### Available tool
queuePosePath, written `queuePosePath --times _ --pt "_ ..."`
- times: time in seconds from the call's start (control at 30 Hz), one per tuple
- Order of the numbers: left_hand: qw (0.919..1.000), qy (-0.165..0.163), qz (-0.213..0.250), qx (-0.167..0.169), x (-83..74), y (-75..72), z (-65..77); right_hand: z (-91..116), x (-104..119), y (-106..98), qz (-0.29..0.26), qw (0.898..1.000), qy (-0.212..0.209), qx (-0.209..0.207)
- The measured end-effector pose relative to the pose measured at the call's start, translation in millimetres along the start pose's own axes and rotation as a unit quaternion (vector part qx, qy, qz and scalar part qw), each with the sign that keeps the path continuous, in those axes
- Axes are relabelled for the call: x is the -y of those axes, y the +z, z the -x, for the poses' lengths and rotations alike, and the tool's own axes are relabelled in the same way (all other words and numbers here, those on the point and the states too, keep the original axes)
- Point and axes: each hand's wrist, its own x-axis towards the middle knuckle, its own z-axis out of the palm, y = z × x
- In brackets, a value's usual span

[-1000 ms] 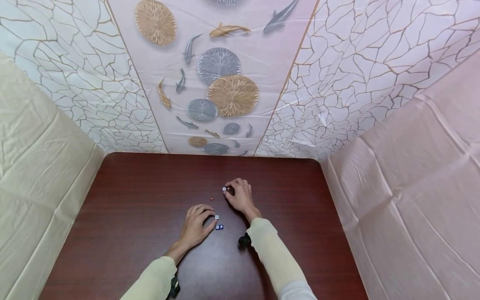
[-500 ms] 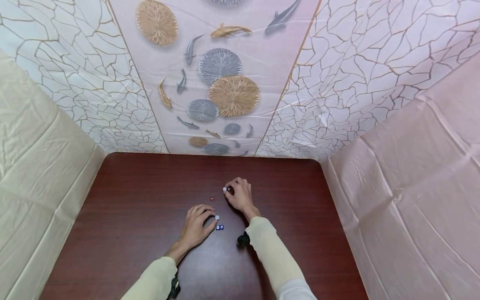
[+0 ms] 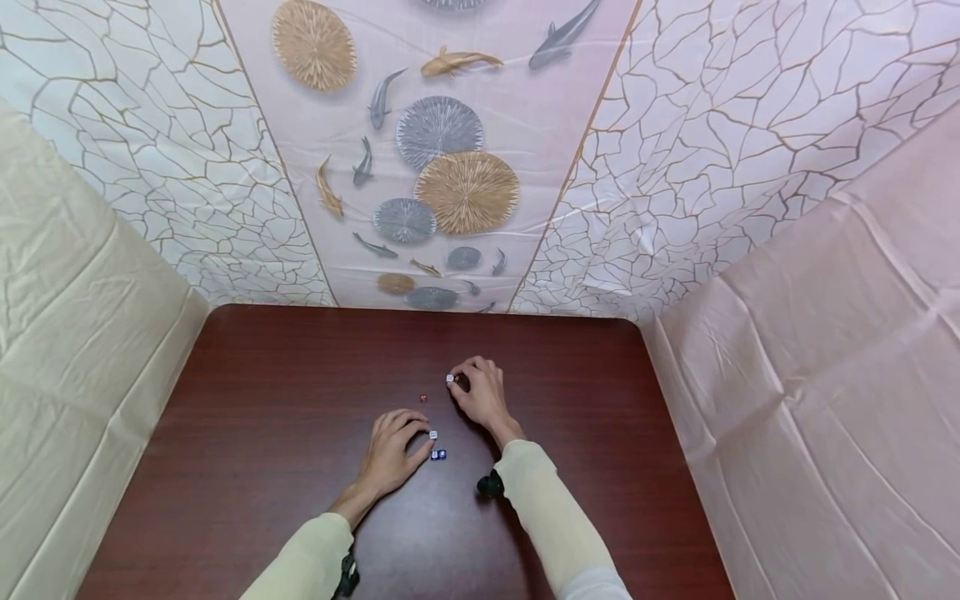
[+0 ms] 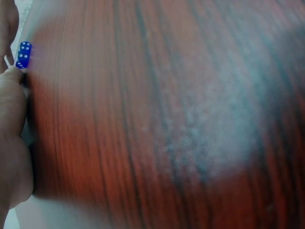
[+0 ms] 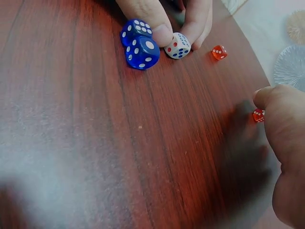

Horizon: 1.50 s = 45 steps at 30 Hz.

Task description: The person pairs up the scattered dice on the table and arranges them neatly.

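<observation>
My left hand [image 3: 390, 454] lies low over the table, thumb and index finger on either side of a white die [image 3: 432, 435], pinching it. Two blue dice [image 5: 142, 51] sit side by side right by that thumb. Farther back, my right hand [image 3: 481, 392] holds another white die [image 3: 450, 378] between thumb and index fingertips. A small red die [image 5: 258, 115] shows beside the right thumb, partly covered by it; the right hand's white die is hidden in the right wrist view. A second red die [image 3: 423, 398] rests on the table between the two hands.
The dark reddish-brown wooden table [image 3: 262, 400] has rounded far corners. A patterned cloth [image 3: 450, 250] with fish and discs hangs along its back edge. Pale cloth walls [image 3: 810, 375] stand at both sides.
Both hands keep nearly the same place and grip. The right forearm has shifted very slightly; the dice look unmoved.
</observation>
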Motion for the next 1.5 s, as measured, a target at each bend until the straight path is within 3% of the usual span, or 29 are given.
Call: queuePosePath --times 0.63,1.13,1.5 --pt "1.0 0.004 0.003 0.001 -2.6 0.3 -0.3 56 2 0 -0.048 0.997 -0.039 -0.054" --pt "0.9998 0.01 -0.005 -0.014 0.6 2.6 2.6 87 8 9 -0.069 0.993 -0.085 -0.038" --pt "1.0 -0.001 -0.003 0.005 -2.4 -1.8 0.2 94 7 14 -0.061 0.993 -0.096 -0.023"
